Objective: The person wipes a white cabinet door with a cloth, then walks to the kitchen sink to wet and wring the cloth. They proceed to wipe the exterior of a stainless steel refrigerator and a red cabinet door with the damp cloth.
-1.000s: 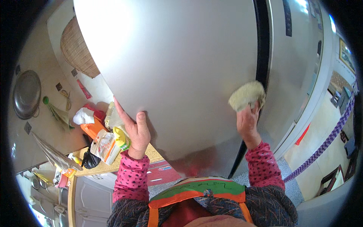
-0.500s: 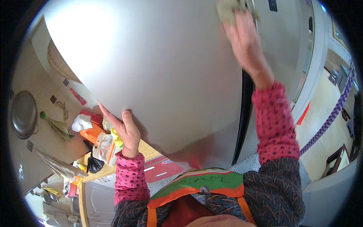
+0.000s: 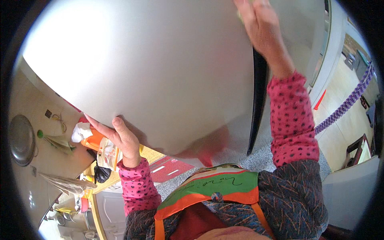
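A large silver refrigerator door (image 3: 172, 80) fills the middle of the view, with a dark strip (image 3: 257, 100) along its right edge. At its lower left edge my left hand (image 3: 127, 140) holds on, thumb against the front face and fingers running along the side. My right hand (image 3: 266, 30) is high up by the door's right edge, blurred, with its fingers partly cut off by the frame. Its fingers are closed on a pale yellow-green cloth (image 3: 240, 16), of which only a sliver shows.
To the left, a counter (image 3: 151, 154) carries bags, an orange container (image 3: 94, 139) and a black plastic bag (image 3: 101, 173). A dark pan (image 3: 22, 140) hangs on the wall. At right are a purple braided cord (image 3: 348, 106) and a white door frame (image 3: 334, 52).
My right hand has moved up slightly, taking the cloth mostly out of view. My left hand still holds the door's edge; the view has shifted a little.
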Motion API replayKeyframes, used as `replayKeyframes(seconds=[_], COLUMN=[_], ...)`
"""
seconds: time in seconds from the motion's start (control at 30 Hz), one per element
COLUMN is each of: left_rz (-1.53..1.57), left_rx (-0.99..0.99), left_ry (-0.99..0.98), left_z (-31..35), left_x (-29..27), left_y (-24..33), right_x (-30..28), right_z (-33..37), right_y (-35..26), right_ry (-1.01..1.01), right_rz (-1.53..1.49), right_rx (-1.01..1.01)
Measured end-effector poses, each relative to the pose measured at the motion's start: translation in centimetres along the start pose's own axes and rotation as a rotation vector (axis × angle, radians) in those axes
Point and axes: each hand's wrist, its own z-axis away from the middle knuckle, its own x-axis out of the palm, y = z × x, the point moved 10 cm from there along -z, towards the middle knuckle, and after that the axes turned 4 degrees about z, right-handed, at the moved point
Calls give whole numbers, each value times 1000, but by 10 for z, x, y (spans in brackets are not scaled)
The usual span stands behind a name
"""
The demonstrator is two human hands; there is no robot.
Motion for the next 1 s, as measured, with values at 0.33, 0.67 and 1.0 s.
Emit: replayKeyframes(seconds=[0.33,0.67,1.0], left_rz=[-17,-33,48], left_rx=[-23,4,11], left_ry=[35,19,-24], left_z=[1,0,1], left_x=[3,2,9], left_y=[4,0,0], right_x=[-26,-39,-39], right_z=[253,355,270], right_y=[-17,-30,-23], right_ry=[-444,-658,-515], right_rz=[-154,-55,-241], right_rx=[628,792,841])
